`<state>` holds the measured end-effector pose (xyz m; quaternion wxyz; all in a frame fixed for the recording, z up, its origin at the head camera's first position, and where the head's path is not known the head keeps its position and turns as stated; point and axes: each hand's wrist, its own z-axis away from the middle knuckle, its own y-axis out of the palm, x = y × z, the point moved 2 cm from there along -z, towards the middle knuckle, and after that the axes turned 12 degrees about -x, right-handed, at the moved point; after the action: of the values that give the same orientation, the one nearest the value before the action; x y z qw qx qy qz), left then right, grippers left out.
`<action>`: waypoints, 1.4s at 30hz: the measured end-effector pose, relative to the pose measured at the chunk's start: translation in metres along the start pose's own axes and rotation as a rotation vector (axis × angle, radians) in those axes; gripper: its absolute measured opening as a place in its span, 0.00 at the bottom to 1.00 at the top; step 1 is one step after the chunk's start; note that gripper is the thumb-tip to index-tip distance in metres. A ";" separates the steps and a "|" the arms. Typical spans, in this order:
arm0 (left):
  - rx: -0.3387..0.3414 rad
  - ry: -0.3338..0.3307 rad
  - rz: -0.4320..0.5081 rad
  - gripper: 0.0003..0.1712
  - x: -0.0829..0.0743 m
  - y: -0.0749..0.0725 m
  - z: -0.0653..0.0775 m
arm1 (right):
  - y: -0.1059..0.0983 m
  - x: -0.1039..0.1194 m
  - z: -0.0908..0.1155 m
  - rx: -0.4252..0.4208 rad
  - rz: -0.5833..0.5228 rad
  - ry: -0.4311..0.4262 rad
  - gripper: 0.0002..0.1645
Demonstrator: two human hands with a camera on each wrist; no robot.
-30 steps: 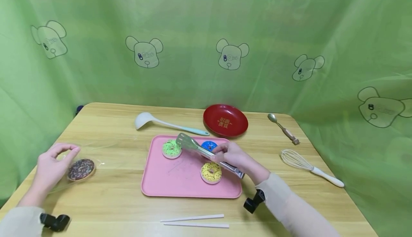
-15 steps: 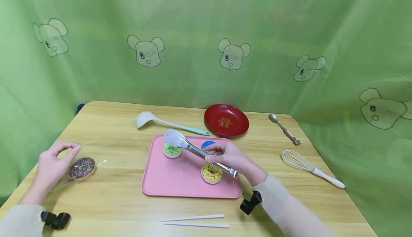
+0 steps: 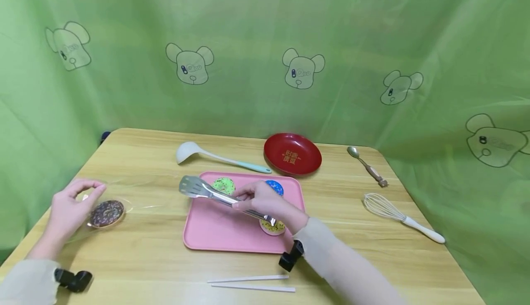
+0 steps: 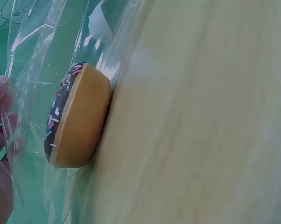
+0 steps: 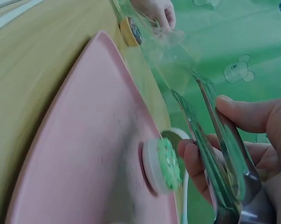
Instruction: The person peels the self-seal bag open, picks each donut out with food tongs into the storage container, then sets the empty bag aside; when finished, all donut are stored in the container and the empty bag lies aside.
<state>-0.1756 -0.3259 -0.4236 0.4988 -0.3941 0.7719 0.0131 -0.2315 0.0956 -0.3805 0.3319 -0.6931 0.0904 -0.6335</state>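
My left hand [image 3: 68, 208] pinches the rim of a clear plastic bag [image 4: 33, 93] and holds it up. Inside the bag lies a chocolate donut [image 3: 106, 214] with coloured sprinkles, resting on the table. My right hand [image 3: 262, 199] grips metal tongs [image 3: 215, 195] over the pink tray [image 3: 215, 233]. Their tips reach past the tray's left edge, and the right wrist view shows the two arms slightly apart with nothing between them. On the tray are a green donut [image 3: 224, 184], a blue donut [image 3: 275, 187] and a yellow donut [image 3: 272, 228]; hand and tongs partly cover the yellow one.
Behind the tray lie a white ladle [image 3: 223, 158] and a red plate [image 3: 292, 154]. To the right are a spoon [image 3: 367, 167] and a white whisk [image 3: 403, 217]. White chopsticks [image 3: 252, 288] lie at the front. A green curtain [image 3: 248, 20] surrounds the table [image 3: 157, 268].
My right hand has carried the tongs leftward across the tray, from between the green and blue donuts to beyond the left edge. The left hand stays almost still with the bag.
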 end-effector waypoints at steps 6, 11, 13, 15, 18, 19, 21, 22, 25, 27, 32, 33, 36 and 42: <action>0.008 -0.024 0.001 0.13 -0.001 -0.001 0.002 | 0.022 0.018 -0.020 0.073 0.005 0.024 0.19; -0.013 -0.019 0.006 0.13 0.000 -0.002 0.001 | 0.039 0.030 -0.035 0.128 -0.012 0.016 0.18; -0.020 -0.012 0.019 0.13 0.000 -0.003 0.000 | 0.047 0.033 -0.041 0.148 -0.036 0.022 0.16; -0.027 -0.005 0.027 0.12 0.001 -0.003 -0.001 | 0.055 0.035 -0.045 0.159 -0.055 0.022 0.15; -0.018 -0.006 0.034 0.12 0.001 -0.004 -0.003 | 0.065 0.040 -0.054 0.165 -0.040 -0.001 0.13; -0.013 -0.009 0.035 0.12 0.001 -0.004 -0.004 | 0.067 0.041 -0.056 0.166 -0.035 -0.004 0.14; -0.004 -0.017 0.034 0.13 0.002 -0.004 -0.005 | 0.072 0.045 -0.061 0.162 -0.015 -0.010 0.15; -0.001 -0.020 0.036 0.13 0.002 -0.003 -0.006 | 0.074 0.046 -0.064 0.163 -0.006 -0.004 0.15; 0.007 -0.035 0.051 0.12 0.004 -0.003 -0.007 | 0.081 0.049 -0.069 0.167 -0.015 0.045 0.15; 0.013 -0.041 0.063 0.11 0.004 -0.004 -0.008 | 0.086 0.051 -0.072 0.175 -0.018 0.072 0.14; 0.014 -0.043 0.054 0.11 0.006 -0.004 -0.009 | 0.098 0.057 -0.078 0.224 -0.038 0.107 0.13; 0.016 -0.043 0.055 0.11 0.007 -0.004 -0.010 | 0.101 0.058 -0.080 0.241 -0.050 0.113 0.13; 0.015 -0.049 0.061 0.12 0.008 -0.002 -0.011 | 0.105 0.060 -0.083 0.298 -0.096 0.146 0.12; 0.021 -0.078 0.077 0.10 0.010 -0.002 -0.011 | 0.113 0.062 -0.085 0.409 -0.193 0.222 0.09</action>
<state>-0.1851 -0.3379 -0.4250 0.5316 -0.3582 0.7665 0.0396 -0.2662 -0.0538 -0.3972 0.3910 -0.5431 -0.0703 -0.7398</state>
